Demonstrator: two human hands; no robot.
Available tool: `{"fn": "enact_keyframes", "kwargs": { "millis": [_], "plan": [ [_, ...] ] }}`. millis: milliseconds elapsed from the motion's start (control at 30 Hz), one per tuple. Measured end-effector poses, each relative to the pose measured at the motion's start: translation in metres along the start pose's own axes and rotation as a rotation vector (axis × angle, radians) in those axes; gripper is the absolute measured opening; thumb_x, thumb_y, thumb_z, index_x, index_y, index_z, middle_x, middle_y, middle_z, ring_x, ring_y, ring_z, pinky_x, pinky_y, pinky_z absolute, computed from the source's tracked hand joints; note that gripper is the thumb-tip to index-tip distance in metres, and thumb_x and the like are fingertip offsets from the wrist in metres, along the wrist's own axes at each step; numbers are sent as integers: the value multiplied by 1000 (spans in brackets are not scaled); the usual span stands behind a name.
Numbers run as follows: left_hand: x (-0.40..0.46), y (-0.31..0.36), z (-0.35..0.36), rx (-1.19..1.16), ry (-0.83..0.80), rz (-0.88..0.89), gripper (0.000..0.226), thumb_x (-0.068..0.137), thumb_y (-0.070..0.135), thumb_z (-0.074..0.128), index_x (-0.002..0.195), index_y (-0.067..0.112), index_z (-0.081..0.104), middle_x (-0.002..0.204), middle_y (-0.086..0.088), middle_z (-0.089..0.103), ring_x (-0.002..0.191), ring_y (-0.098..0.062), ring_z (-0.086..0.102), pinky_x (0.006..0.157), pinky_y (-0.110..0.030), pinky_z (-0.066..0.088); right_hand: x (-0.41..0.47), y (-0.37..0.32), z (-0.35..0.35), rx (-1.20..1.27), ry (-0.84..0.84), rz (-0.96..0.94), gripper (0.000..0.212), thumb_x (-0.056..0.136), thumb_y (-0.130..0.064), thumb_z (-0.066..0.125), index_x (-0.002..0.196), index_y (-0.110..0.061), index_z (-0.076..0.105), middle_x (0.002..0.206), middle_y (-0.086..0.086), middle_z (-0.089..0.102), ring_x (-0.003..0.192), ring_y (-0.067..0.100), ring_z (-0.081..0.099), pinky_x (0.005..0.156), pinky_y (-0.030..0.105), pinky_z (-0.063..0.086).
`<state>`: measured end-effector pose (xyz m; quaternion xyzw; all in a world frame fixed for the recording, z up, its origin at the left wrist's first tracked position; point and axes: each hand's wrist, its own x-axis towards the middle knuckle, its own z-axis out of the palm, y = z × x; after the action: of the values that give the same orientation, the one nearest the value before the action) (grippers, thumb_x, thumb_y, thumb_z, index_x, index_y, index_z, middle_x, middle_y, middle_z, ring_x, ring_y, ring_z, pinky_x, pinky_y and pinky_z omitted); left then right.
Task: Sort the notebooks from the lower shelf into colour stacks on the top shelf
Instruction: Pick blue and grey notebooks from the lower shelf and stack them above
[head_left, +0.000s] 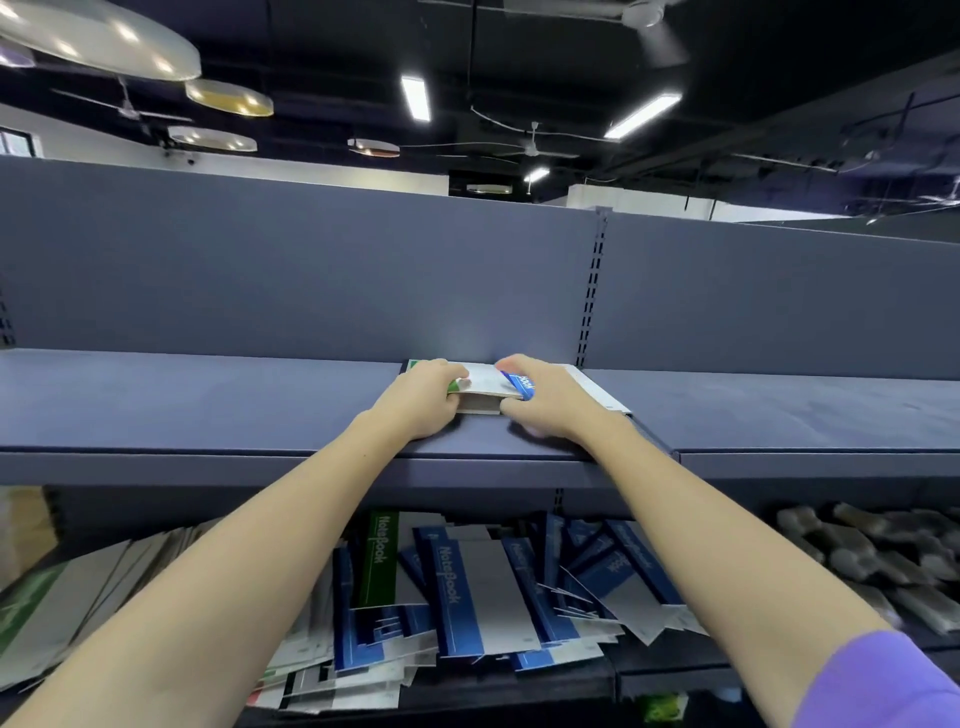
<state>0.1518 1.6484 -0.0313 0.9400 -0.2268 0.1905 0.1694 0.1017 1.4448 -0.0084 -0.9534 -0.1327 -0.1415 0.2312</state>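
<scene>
Grey-blue top shelf (208, 400), blue-and-white and green notebooks (467, 587), purple sleeve (883, 686)

- Top shelf (208, 400): a flat, dark grey-blue board running the width of the view.
- Held notebooks (488, 387): a small pile lying flat on the top shelf near its middle, just left of the slotted upright; white covers, 1 with a green edge at the left and 1 with a blue "Book" band at the right.
- Lower-shelf notebooks (467, 592): a loose, overlapping heap directly below the top shelf; mostly blue-and-white "NoteBook" covers, 1 green one standing among them, tilted every way.
</scene>
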Motion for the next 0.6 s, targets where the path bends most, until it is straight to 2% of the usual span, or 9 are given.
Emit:
{"fn": "enact_keyframes", "kwargs": {
  "millis": [67,100,200,267,367,467,533,600],
  "plan": [
    [-2,2,-2,-5,51,19,26,95,12,49,117,14,63,113,-5,61,106,-29,55,85,-38,46,6,-11,8,-131,-39,-60,52,87,-29,59,138,-27,50,122,-7,59,108,18,55,88,31,45],
    [-3,3,-3,-13,79,27,24,95,12,50,115,11,63,111,-5,62,104,-29,55,85,-39,46,11,-15,13,-210,-46,-72,48,88,-28,56,136,-23,51,125,-3,59,111,20,55,90,35,46],
    [-6,4,-7,-45,164,49,16,95,15,54,106,8,64,102,-7,64,96,-31,58,82,-44,48,23,-23,28,-370,25,-60,26,93,-13,45,117,-12,53,111,10,61,100,31,57,71,37,41],
    [-8,4,-11,-77,217,42,22,95,16,55,114,9,62,108,-7,65,101,-30,59,85,-44,49,25,-28,30,-396,86,-46,30,90,-2,42,117,-13,50,104,13,61,90,34,55,66,37,40],
    [-5,3,-23,-105,254,-50,33,97,22,56,126,6,53,121,-10,61,110,-31,57,90,-45,48,22,-28,20,-276,202,7,46,86,3,42,123,-23,51,95,13,61,84,36,53,67,39,45],
    [7,8,-36,-15,178,-110,34,98,35,54,113,6,48,117,-10,58,103,-30,55,82,-44,48,17,-18,2,-67,369,103,53,79,7,37,117,-25,56,88,13,61,80,36,52,69,41,48],
    [15,18,-42,13,138,-105,34,99,39,52,110,8,45,117,-10,57,105,-31,53,80,-42,46,11,-6,-12,22,490,162,58,75,10,32,113,-25,58,86,10,62,79,35,51,67,40,48],
    [24,31,-41,23,96,-60,39,100,41,50,122,9,48,125,-9,56,113,-30,53,87,-43,47,0,9,-28,38,557,206,60,77,12,33,116,-25,60,88,5,62,80,33,51,66,39,46]
  ]
}}
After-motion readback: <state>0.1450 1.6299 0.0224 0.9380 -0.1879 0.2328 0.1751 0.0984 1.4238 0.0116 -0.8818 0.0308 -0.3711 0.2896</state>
